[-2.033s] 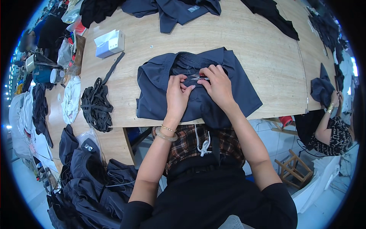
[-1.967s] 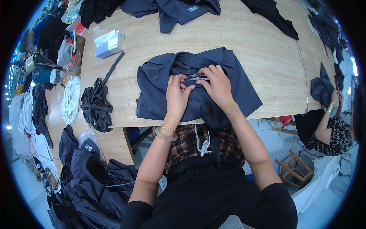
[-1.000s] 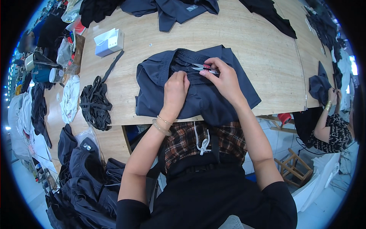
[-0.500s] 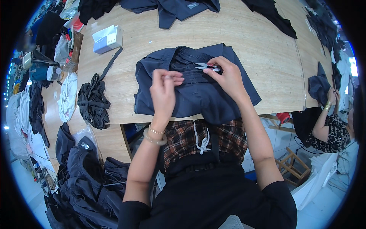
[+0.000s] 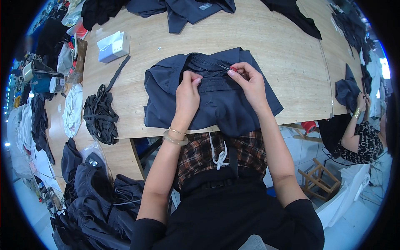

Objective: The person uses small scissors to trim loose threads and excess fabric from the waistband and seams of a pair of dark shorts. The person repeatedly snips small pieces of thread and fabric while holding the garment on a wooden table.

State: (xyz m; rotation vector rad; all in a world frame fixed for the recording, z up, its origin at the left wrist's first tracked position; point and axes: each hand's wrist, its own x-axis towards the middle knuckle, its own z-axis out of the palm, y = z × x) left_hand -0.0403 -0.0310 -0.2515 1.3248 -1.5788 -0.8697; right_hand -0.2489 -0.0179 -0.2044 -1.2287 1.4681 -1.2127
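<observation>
Dark navy trousers (image 5: 225,106) lie on the table before me, their gathered elastic waistband (image 5: 216,85) spread so the inside shows. At the left part of that opening, my left hand (image 5: 188,91) is closed in a pinch; whatever lies between its fingertips is too small to make out. Small metal thread snips (image 5: 232,68) with a red part are in my right hand (image 5: 251,81), held over the right side of the waistband. Their blades point left, toward the inside of the waist, and loose threads show on the cloth.
Left on the table are a tissue box (image 5: 113,46) and a heap of dark fabric strips (image 5: 101,116). More dark garments (image 5: 183,12) lie along the far edge. Beside me at lower left is a garment pile (image 5: 96,200). Another person's hand (image 5: 362,101) handles dark cloth at right.
My left hand has come in closer to the waistband, its loose fingers now pinched. The snips have tilted and shifted slightly up and right in my right hand; the whole view has shifted a little.
</observation>
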